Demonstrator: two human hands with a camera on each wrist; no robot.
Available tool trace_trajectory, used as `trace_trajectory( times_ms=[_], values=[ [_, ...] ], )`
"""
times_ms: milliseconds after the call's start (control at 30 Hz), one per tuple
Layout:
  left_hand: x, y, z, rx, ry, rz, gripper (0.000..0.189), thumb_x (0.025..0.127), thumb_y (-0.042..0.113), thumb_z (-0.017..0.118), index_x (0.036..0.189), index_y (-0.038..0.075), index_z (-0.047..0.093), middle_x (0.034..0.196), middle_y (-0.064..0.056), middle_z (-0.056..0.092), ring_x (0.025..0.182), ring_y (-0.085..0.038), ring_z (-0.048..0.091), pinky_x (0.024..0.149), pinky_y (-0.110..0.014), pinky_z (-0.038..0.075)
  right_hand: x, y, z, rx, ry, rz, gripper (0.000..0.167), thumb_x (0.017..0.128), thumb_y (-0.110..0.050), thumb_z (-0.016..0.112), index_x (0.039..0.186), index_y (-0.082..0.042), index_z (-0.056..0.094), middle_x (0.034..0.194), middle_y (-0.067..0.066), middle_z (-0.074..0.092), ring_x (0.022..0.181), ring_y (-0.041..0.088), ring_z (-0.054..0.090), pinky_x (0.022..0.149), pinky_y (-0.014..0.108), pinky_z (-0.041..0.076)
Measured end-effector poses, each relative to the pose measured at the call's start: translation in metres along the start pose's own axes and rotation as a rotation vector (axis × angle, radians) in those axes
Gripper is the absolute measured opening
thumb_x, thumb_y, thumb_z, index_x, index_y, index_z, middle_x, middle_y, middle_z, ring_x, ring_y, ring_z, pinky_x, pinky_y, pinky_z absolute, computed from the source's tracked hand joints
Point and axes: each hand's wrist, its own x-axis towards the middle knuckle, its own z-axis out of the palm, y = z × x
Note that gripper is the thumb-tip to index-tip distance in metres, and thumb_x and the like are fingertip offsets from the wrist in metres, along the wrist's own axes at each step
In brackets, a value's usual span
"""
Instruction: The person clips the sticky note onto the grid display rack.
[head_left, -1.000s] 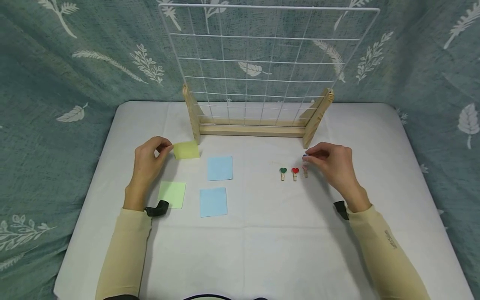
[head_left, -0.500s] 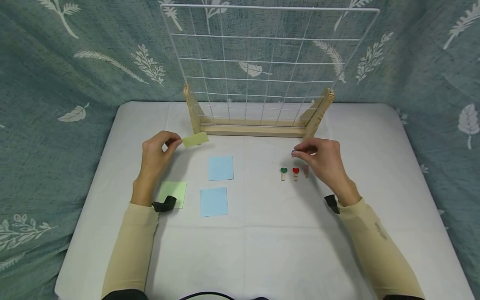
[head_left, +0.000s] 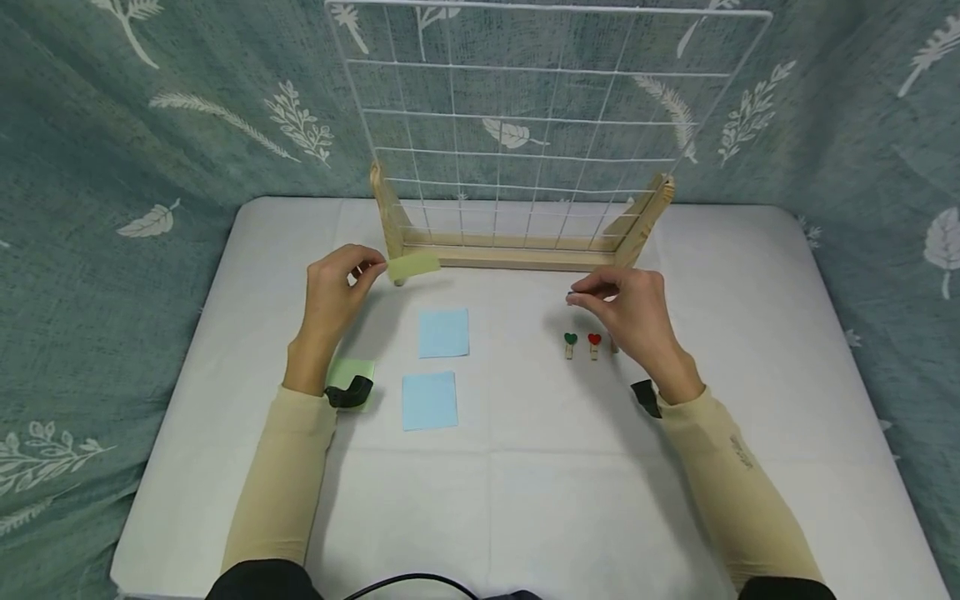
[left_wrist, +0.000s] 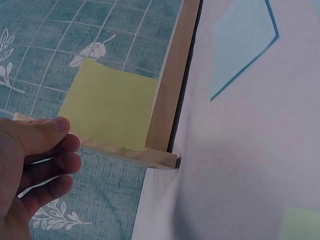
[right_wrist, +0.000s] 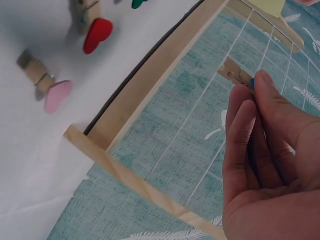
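Note:
My left hand (head_left: 337, 283) pinches a yellow sticky note (left_wrist: 112, 105) by its edge, holding it up by the left foot of the wire grid stand (head_left: 510, 256). Between thumb and fingers, my right hand (head_left: 628, 312) grips a small wooden clothespin (right_wrist: 234, 72); a bit of blue shows at the fingertips. Below the right hand lie clothespins with hearts: a green heart clothespin (head_left: 570, 340), a red heart clothespin (head_left: 595, 340) and a pink heart clothespin (right_wrist: 58, 95), which the right hand mostly hides in the head view.
The white wire grid (head_left: 525, 154) rises from the stand at the table's back. Two blue sticky notes (head_left: 443, 333) lie mid-left on the white tablecloth (head_left: 525, 517). A green sticky note (head_left: 352, 371) is partly covered by the left wrist strap. A patterned curtain (head_left: 97, 292) hangs behind.
Both hands have moved inward and toward the stand. The yellow sticky note has come up and right with the left hand; the clothespin has moved left in the right hand.

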Motion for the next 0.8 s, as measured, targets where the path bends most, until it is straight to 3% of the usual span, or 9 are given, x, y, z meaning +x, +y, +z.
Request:
trace_trajectory(
  times_ms=[567,800],
  values=[
    [0.019,0.008,0.018,0.014,0.026,-0.018,0.008,0.09,0.007,0.083,0.091,0.002,0.077,0.084,-0.015,0.074,0.074,-0.028,0.067,0.067,-0.04,0.057,0.019,-0.014,0.012,0.017,-0.024,-0.041,0.01,0.081,-0.008,0.09,0.087,-0.007,0.081,0.085,0.006,0.081,0.074,0.022,0.078,0.063,0.013,0.046],
    [0.027,0.011,0.022,0.027,0.057,-0.019,0.009,0.09,0.009,0.084,0.088,0.003,0.077,0.082,-0.013,0.074,0.066,-0.028,0.063,0.062,-0.036,0.049,0.029,-0.023,0.019,0.034,-0.041,-0.071,0.01,0.082,-0.008,0.09,0.088,-0.006,0.081,0.086,0.007,0.08,0.076,0.022,0.078,0.067,0.016,0.052]
  ],
)
